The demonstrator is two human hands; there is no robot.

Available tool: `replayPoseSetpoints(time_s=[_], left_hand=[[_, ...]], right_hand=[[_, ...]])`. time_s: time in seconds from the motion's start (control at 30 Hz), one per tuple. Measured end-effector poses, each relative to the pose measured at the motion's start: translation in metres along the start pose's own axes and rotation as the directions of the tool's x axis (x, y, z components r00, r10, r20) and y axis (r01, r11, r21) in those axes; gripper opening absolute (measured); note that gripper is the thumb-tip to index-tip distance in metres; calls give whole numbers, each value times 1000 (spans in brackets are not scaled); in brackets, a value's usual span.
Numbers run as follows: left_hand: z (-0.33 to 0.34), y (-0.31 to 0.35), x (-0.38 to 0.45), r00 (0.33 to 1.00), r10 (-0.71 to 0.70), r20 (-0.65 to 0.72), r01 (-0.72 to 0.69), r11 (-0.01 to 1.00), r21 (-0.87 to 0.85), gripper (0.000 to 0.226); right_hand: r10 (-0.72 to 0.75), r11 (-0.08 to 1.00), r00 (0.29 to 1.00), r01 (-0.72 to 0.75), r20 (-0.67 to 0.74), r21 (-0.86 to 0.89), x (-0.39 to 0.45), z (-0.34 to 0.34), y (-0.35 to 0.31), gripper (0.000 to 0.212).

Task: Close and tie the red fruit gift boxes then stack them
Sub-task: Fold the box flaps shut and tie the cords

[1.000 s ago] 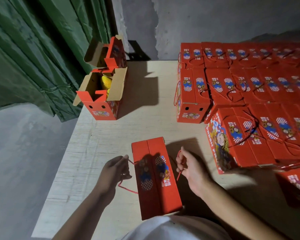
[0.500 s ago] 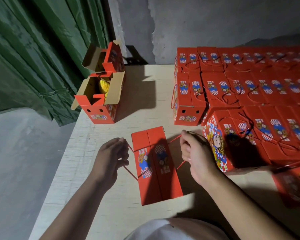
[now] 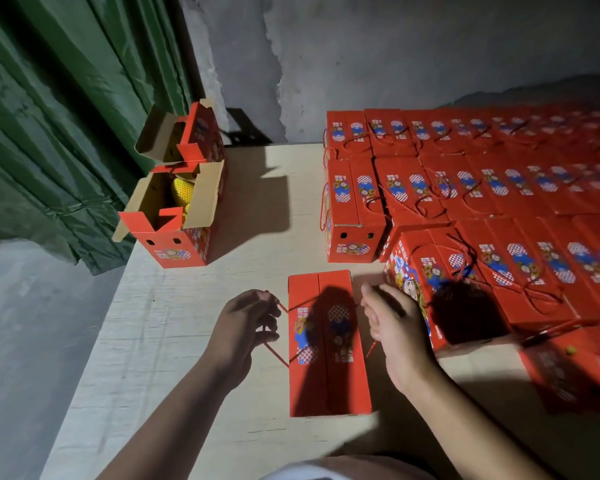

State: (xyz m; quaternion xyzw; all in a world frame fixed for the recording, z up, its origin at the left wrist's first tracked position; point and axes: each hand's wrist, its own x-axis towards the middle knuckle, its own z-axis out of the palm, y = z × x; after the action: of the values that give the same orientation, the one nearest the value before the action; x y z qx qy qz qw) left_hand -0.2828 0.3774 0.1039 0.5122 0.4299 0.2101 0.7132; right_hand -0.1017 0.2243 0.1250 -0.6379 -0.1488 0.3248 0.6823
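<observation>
Red, closed, the gift box (image 3: 328,344) lies near the table's (image 3: 174,341) front edge between both hands, the left hand (image 3: 245,329) pinching its left cord (image 3: 278,355) while the right hand (image 3: 394,323) grips the right cord (image 3: 370,348), stacked boxes (image 3: 482,202) at right.

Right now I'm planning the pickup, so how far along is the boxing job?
Done: many closed, corded red boxes sit packed in rows on the pale wooden table. In hand: the closed red cardboard gift box in front, its red cord pinched by the left hand and the right hand alike. Left: two open-flapped red boxes at far left, yellow fruit showing in one.
</observation>
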Motion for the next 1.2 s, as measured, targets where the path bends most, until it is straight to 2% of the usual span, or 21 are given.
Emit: replayPoseSetpoints(time_s=[0.1,0.17,0.23,0.27,0.33,0.4,0.47,0.53,0.6,0.67,0.7,0.77,0.87,0.93,1.07,1.2], left_hand=[[5,-3,3,1000,-7,4,7,1000,-20,20],[5,-7,3,1000,11,-4,-10,1000,24,19],[2,-13,1,998,58,8,-58,986,159,18],[1,-18,0,996,90,29,-95,962,255,21],[-1,-33,-5,982,158,100,-186,875,447,30],[-2,-50,-12,948,237,212,-317,741,592,26],[-4,-71,-18,890,280,361,-457,575,679,30],[-6,-91,-26,869,191,455,-489,459,741,48],[-9,-110,-33,884,41,466,-444,382,810,78],[-13,-127,-39,880,-66,470,-425,331,842,107],[-14,-133,-42,875,-85,477,-427,331,842,116],[-14,-141,-44,865,-59,498,-450,344,824,126],[-9,-145,-43,855,34,517,-494,358,793,123],[-4,-143,-40,855,74,513,-501,372,781,120],[3,-139,-31,856,58,514,-494,386,779,119],[6,-139,-24,849,40,527,-500,385,776,117]], right_hand=[[-78,992,996,82,38,-96,0,-5,10,34],[-104,979,990,118,93,-164,-3,-5,18,28],[-115,945,980,158,162,-285,-6,-3,28,9],[-107,915,972,178,207,-361,-8,-2,35,6],[-56,829,948,219,313,-515,-12,-3,53,20],[-10,716,906,302,424,-629,-19,-6,68,40],[-35,539,839,473,543,-697,-24,-11,85,62],[-14,321,751,629,660,-708,-27,-18,101,79],[92,93,693,709,715,-699,-28,-25,114,95],[247,-36,669,729,701,-683,-28,-31,122,114],[292,-58,655,739,697,-671,-29,-33,125,121],[292,-66,642,753,709,-655,-31,-36,130,125],[218,-21,669,731,710,-682,-35,-36,129,118],[208,-34,686,718,697,-696,-35,-35,128,114],[232,-85,712,694,663,-715,-34,-34,131,106],[275,-115,720,683,637,-722,-30,-37,131,114]])
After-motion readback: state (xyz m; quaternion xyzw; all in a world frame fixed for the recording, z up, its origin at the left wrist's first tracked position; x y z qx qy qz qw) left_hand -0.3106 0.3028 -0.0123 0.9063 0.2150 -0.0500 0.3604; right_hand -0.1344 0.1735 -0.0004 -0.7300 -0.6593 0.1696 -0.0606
